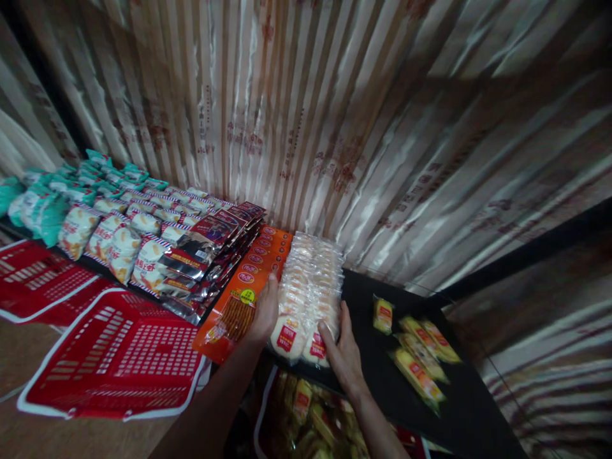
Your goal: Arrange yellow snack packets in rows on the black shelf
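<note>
Round white crackers in crinkly clear plastic, two rows, sit on a flat black tabletop beside glossy flat orange packets. Left hand is along their left side, can't tell if it's gripping; right hand is spread, thumb on a front wrapper. Five-ish small yellow plastic packets too.

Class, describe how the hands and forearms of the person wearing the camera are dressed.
The bare, ungloved left hand and bare, ungloved right hand join slender, sleeveless forearms. No watch or bracelet shows; the dim light leaves small details, such as rings, uncertain.
</note>
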